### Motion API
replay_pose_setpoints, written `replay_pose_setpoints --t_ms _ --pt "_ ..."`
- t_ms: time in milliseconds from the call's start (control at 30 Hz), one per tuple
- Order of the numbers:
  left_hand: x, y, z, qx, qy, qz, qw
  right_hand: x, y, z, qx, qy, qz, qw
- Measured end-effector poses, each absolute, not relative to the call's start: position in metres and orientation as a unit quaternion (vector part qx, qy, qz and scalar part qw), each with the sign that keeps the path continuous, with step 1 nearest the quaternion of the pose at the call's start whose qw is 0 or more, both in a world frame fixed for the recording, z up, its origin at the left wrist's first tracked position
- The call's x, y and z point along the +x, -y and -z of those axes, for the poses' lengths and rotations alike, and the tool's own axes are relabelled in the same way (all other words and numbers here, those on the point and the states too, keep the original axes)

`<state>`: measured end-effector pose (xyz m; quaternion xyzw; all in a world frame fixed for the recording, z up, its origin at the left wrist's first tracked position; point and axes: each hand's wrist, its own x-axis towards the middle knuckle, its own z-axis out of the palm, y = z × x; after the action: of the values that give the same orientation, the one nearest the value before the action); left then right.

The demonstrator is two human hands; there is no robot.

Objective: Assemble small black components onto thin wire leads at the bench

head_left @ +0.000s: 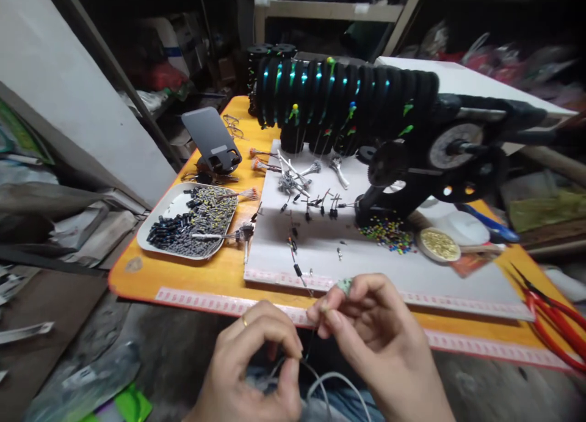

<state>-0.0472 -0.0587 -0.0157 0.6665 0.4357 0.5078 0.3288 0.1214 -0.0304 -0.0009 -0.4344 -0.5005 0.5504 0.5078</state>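
My left hand [256, 364], with a ring on one finger, is closed in a pinch of thumb and forefinger over the table's front edge. What it pinches is too thin to make out. Just to the right, my right hand [382, 342] presses thumb and fingertips together on something tiny. A small pale green piece [344, 285] shows at its fingers; whether it is gripped I cannot tell. White cord [341, 379] loops below both hands. Beyond the fingertips, a dark cylindrical piece with thin leads [298, 269] lies on the white board [366, 275].
A white tray [141, 242] of small black and grey cylinders stands left, a phone [210, 138] behind it. A black machine with a ribbed roller [343, 95] rises at the back. Coloured beads [389, 234], a gold-filled dish [439, 245] and red-handled scissors [553, 324] lie right.
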Motion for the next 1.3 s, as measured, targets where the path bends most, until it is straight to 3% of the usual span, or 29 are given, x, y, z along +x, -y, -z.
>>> replay_pose_setpoints --t_ms 167,333,467,700,833,1000,1200,1300 --pt "-0.036 0.061 0.019 0.593 -0.477 -0.455 0.463 0.131 0.036 0.003 -0.363 0.386 -0.715 0.456" --pt "-0.028 0.048 0.005 0.43 -0.42 -0.486 0.635 0.131 0.044 -0.001 -0.336 0.351 -0.742 0.463" --pt "-0.016 0.033 -0.003 0.333 -0.342 -0.541 0.693 0.129 0.048 -0.006 -0.335 0.333 -0.75 0.462" --pt "-0.007 0.027 -0.007 0.187 -0.334 -0.602 0.701 0.127 0.043 -0.022 -0.378 0.332 -0.747 0.434" --pt "-0.012 0.041 0.003 0.259 -0.315 -0.542 0.735 0.129 0.041 -0.023 -0.361 0.327 -0.754 0.44" --pt "-0.014 0.049 0.007 0.411 -0.402 -0.529 0.625 0.138 0.038 -0.006 -0.327 0.316 -0.787 0.417" --pt "-0.008 0.043 0.007 0.331 -0.386 -0.541 0.67 0.143 0.038 0.011 -0.321 0.374 -0.811 0.314" --pt "-0.004 0.04 0.008 0.329 -0.381 -0.566 0.653 0.141 0.044 0.008 -0.354 0.442 -0.763 0.312"
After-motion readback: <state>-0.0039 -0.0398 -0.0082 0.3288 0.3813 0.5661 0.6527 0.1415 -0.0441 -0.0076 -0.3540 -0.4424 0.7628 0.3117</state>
